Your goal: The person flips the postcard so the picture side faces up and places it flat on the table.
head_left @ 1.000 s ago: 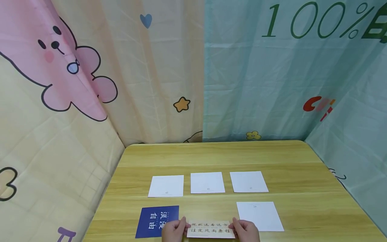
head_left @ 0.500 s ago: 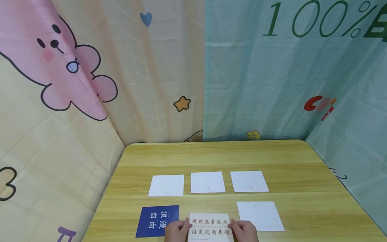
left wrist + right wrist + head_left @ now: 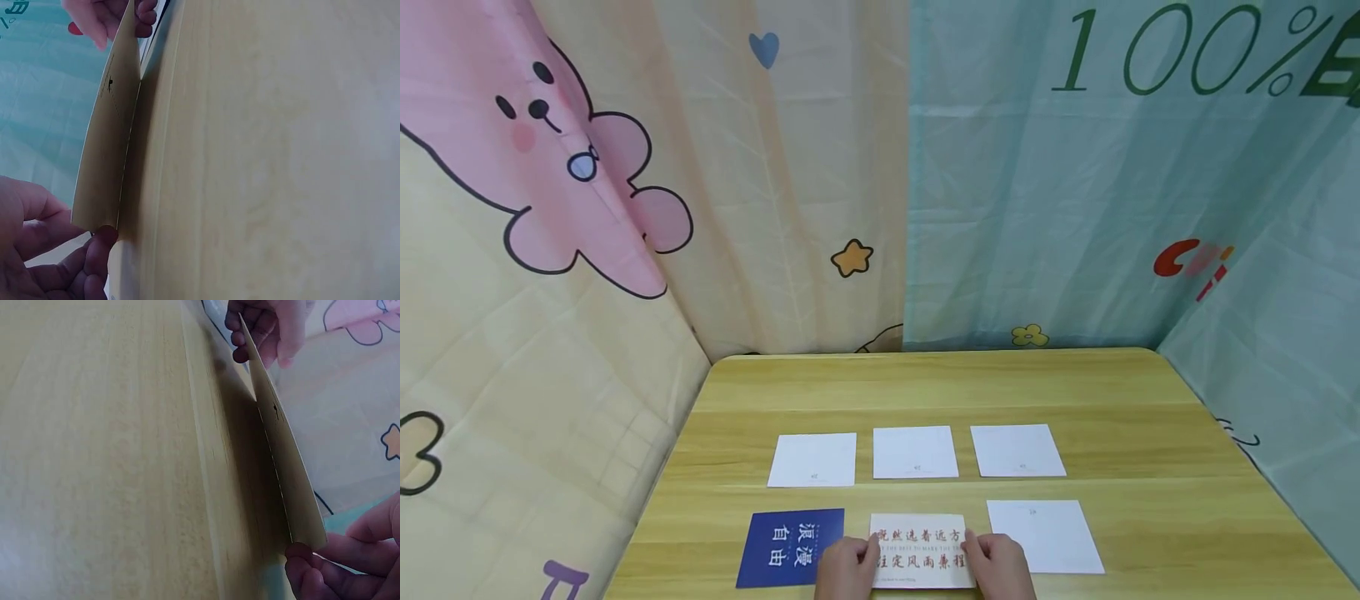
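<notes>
A white card (image 3: 919, 573) printed with red-brown Chinese characters is held between both hands at the near middle of the table. My left hand (image 3: 847, 567) pinches its left edge, thumb on the printed face. On the right edge, my right hand (image 3: 1000, 565) pinches it the same way. Both wrist views show the card's plain back (image 3: 109, 144), with a small dark mark, tilted close over the table. Left of it lies a blue card (image 3: 775, 550) with white characters, partly overlapped by the left hand. A blank white card (image 3: 1052, 537) lies on the right, beside the right hand.
Three more white cards, left (image 3: 812, 460), middle (image 3: 915, 452) and right (image 3: 1018, 451), lie in a row farther back on the wooden table (image 3: 940, 383). Printed curtains (image 3: 805, 167) hang behind and beside the table.
The held card has swung from a steeply foreshortened tilt to show its printed face more fully, then shifted slightly away from me. Both hands moved with it. The other cards stayed put.
</notes>
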Tool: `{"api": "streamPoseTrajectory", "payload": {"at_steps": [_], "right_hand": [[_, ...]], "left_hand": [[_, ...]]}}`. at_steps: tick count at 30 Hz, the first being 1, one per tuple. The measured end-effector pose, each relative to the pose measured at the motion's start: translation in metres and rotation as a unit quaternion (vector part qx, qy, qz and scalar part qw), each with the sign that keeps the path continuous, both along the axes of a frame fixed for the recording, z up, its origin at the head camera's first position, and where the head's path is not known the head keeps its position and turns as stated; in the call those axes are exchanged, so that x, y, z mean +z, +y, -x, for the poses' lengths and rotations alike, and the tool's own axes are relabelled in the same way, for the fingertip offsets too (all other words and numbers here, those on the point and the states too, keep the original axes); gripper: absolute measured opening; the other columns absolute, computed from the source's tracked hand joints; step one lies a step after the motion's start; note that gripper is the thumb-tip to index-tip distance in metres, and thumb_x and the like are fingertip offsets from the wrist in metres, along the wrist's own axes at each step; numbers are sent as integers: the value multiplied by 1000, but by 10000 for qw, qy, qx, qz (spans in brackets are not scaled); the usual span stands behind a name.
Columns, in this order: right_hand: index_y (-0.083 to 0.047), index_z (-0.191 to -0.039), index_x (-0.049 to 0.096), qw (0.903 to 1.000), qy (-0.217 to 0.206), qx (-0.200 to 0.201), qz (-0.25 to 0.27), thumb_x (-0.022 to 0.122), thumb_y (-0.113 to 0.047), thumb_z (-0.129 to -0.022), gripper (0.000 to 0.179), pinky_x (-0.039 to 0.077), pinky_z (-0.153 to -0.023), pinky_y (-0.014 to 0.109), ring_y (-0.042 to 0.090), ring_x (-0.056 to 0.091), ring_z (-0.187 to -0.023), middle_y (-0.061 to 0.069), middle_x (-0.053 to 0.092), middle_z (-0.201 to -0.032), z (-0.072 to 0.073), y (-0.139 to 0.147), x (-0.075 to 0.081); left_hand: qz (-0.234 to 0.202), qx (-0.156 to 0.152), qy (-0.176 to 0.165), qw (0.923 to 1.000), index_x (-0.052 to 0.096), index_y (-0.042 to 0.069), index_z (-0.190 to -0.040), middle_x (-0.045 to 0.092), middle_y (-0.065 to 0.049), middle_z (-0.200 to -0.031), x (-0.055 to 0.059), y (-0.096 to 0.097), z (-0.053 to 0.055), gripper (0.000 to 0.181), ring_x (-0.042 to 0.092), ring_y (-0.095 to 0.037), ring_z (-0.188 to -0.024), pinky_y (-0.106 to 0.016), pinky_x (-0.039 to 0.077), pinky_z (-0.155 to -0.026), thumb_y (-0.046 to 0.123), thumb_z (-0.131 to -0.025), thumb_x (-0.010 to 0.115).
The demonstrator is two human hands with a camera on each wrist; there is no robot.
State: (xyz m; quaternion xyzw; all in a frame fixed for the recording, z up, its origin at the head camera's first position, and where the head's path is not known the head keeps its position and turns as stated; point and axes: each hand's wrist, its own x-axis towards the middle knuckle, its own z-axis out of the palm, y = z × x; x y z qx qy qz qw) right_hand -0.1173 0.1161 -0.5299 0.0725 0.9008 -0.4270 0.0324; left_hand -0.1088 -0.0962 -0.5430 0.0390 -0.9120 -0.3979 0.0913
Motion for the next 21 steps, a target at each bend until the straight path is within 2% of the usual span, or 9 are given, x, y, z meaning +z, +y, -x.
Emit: {"api": "streamPoseTrajectory", "payload": {"at_steps": [4, 10, 16, 21], "right_hand": [[-9, -56, 62, 9999, -20, -85, -79, 56, -19, -89, 35, 31, -48, 27, 12, 39, -49, -4, 52, -53, 4, -2, 1], [-8, -65, 68, 9994, -37, 39, -347, 66, -15, -81, 18, 39, -55, 30, 11, 45, -57, -4, 58, -60, 8, -5, 0], [-5, -69, 70, 9974, 216, 231, -652, 72, -9, -74, 7, 41, -56, 31, 10, 46, -58, -4, 58, -61, 8, -7, -4], [-4, -69, 69, 9946, 296, 298, -950, 72, -7, -74, 6, 39, -55, 31, 11, 44, -57, -5, 53, -59, 8, -10, -4]], "left_hand": [[63, 35, 109, 9999, 67, 16, -57, 49, 9, -56, 0, 3, 1, 27, 41, -5, -50, -25, 34, -49, 22, -83, 65], [54, 122, 4, 9999, 65, 16, -56, 47, 9, -57, -1, 6, 4, 28, 41, -6, -52, -25, 34, -50, 21, -83, 65], [322, 39, -79, 9994, 64, 15, -55, 45, 8, -55, -1, 8, 6, 29, 41, -7, -52, -26, 34, -50, 19, -83, 64], [577, -3, 107, 9983, 58, 16, -49, 40, 8, -52, -1, 10, 7, 35, 37, -8, -49, -26, 31, -49, 17, -83, 63]]}}
